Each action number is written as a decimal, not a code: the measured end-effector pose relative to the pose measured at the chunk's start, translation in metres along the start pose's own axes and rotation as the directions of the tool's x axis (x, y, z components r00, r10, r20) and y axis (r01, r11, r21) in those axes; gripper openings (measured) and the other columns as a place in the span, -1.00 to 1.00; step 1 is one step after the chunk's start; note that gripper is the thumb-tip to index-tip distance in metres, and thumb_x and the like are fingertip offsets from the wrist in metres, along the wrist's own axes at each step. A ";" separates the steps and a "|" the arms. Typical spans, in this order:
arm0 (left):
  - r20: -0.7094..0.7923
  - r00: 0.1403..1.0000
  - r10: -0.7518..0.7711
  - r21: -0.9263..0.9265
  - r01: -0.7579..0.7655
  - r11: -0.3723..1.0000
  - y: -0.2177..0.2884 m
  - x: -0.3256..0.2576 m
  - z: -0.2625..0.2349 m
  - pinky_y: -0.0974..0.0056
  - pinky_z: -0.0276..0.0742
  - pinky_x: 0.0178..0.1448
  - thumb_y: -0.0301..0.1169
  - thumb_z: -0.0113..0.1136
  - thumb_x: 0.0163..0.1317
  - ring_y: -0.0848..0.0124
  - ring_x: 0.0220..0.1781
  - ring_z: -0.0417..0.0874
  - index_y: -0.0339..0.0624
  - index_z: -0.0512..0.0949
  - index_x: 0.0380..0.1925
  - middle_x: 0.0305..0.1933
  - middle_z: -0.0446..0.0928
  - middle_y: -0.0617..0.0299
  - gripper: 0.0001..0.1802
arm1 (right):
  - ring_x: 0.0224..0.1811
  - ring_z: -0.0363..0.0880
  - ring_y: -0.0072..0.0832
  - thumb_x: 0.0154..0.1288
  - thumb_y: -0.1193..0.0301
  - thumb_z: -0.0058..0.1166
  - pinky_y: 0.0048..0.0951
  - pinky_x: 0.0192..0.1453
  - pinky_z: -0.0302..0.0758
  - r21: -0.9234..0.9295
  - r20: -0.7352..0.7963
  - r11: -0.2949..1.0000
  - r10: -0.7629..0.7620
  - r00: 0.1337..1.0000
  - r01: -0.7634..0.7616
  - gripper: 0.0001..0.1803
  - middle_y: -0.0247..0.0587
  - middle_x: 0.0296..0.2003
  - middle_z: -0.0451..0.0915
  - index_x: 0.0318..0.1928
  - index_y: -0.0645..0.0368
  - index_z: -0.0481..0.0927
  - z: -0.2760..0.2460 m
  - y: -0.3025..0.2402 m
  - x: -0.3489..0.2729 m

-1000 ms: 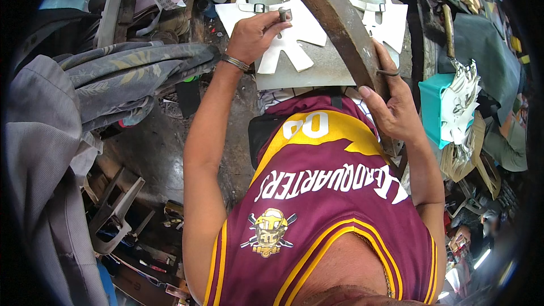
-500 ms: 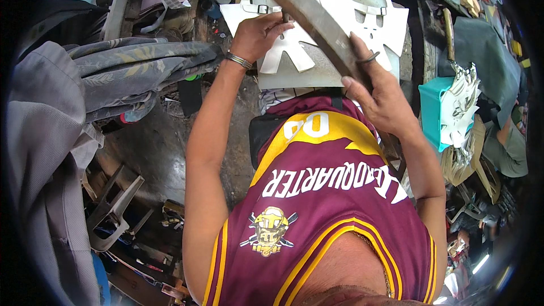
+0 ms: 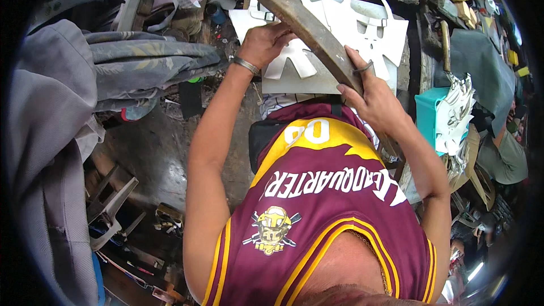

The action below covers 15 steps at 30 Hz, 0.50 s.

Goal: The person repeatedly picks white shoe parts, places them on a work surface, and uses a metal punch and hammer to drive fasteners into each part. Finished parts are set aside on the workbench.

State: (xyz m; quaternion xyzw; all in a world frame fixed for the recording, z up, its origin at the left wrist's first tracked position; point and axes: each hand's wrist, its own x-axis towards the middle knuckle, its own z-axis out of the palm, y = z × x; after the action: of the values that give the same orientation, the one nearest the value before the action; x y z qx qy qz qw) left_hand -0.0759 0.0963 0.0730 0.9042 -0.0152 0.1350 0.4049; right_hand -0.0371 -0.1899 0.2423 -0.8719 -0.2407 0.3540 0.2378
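Note:
My right hand (image 3: 378,99) is closed round the near end of a heavy, worn brown bar (image 3: 309,34). Its far end passes over the fingers of my left hand (image 3: 262,46). Those fingers are pinched low over a white cut-out sheet piece (image 3: 303,63) with strap-like legs and a small buckle. The short dark rod seen in them earlier is now hidden behind the bar. A second white piece (image 3: 391,34), with slots and a buckled strap, lies to the right. Both rest on a pale grey board (image 3: 334,82) in front of my lap.
Right of me stands a turquoise bin (image 3: 428,114) with a stack of white cut pieces (image 3: 456,116) on it. Grey cloth (image 3: 54,96) and patterned fabric (image 3: 147,65) hang at the left. A plastic chair (image 3: 113,209) is at the lower left.
The bar's far end has come down toward my left hand and the board. My left hand stays at the left white piece; the rod in its fingers has gone out of sight.

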 end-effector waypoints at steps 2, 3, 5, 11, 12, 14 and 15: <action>0.040 0.999 -0.020 0.173 0.013 0.985 0.003 0.003 -0.004 0.06 0.73 -0.10 -0.10 0.37 0.50 0.01 -0.16 0.83 -0.02 0.77 -0.03 -0.17 0.81 0.08 -0.72 | 0.48 0.54 0.25 0.60 0.29 0.20 -0.08 0.56 0.43 0.016 -0.085 0.990 -0.140 0.987 0.142 -0.12 0.48 0.40 0.52 0.77 -0.01 0.06 0.003 0.006 -0.002; 0.129 0.988 -0.089 0.128 0.072 0.989 0.005 0.005 -0.005 -0.02 0.74 -0.09 -0.08 0.25 0.57 -0.06 -0.17 0.82 -0.10 0.71 -0.04 -0.20 0.80 0.02 -0.68 | 0.48 0.55 0.20 0.60 0.30 0.20 -0.08 0.56 0.43 0.070 -0.165 0.981 -0.168 0.972 0.182 -0.11 0.46 0.39 0.53 0.77 -0.01 0.06 0.006 0.006 -0.003; 0.059 0.993 -0.101 0.100 0.095 0.991 0.007 0.012 -0.003 -0.05 0.73 -0.11 -0.10 0.20 0.61 -0.09 -0.21 0.81 -0.17 0.65 -0.03 -0.24 0.78 -0.04 -0.66 | 0.47 0.58 -0.05 0.59 0.36 0.22 -0.10 0.55 0.44 0.162 -0.353 0.950 -0.195 0.915 0.265 -0.11 0.31 0.41 0.56 0.77 0.02 0.06 0.002 0.007 0.000; 0.077 0.914 -0.399 -0.465 0.387 0.796 -0.004 0.014 -0.006 0.29 0.85 -0.05 -0.08 0.15 0.68 0.35 -0.07 0.91 -0.26 0.62 0.04 -0.11 0.86 0.15 -0.60 | 0.43 0.62 -0.12 0.60 0.39 0.22 -0.16 0.53 0.49 0.223 -0.538 0.834 -0.327 0.777 0.505 -0.12 0.21 0.44 0.57 0.77 -0.01 0.08 -0.008 0.015 0.004; 0.038 0.921 -0.389 -0.490 0.356 0.796 -0.007 0.012 -0.009 0.30 0.84 -0.05 -0.10 0.20 0.66 0.38 -0.09 0.90 -0.27 0.63 0.07 -0.11 0.86 0.15 -0.60 | 0.44 0.61 -0.13 0.60 0.40 0.22 -0.16 0.54 0.48 0.209 -0.531 0.837 -0.336 0.778 0.505 -0.12 0.20 0.44 0.56 0.77 0.00 0.09 -0.007 0.018 0.001; -0.035 0.922 -0.387 -0.531 0.311 0.788 -0.013 0.010 -0.016 0.33 0.84 -0.05 -0.14 0.29 0.61 0.43 -0.11 0.89 -0.29 0.67 0.11 -0.12 0.86 0.16 -0.61 | 0.46 0.59 -0.13 0.58 0.40 0.24 -0.15 0.56 0.46 0.233 -0.489 0.851 -0.316 0.813 0.470 -0.11 0.20 0.46 0.55 0.77 -0.01 0.09 -0.002 0.025 -0.005; -0.081 0.924 -0.374 -0.517 0.282 0.809 -0.015 0.007 -0.020 0.36 0.80 -0.08 -0.20 0.39 0.55 0.49 -0.11 0.86 -0.23 0.75 0.13 -0.16 0.86 0.19 -0.64 | 0.48 0.58 -0.13 0.58 0.39 0.25 -0.15 0.56 0.45 0.247 -0.475 0.854 -0.304 0.826 0.457 -0.10 0.20 0.47 0.54 0.77 -0.01 0.09 0.001 0.027 -0.007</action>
State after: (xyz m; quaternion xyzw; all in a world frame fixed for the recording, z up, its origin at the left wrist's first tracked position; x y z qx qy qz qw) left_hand -0.0716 0.1216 0.0762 0.7428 0.1438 0.1349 0.6398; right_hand -0.0355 -0.2151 0.2297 -0.8032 -0.2886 0.1397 0.5020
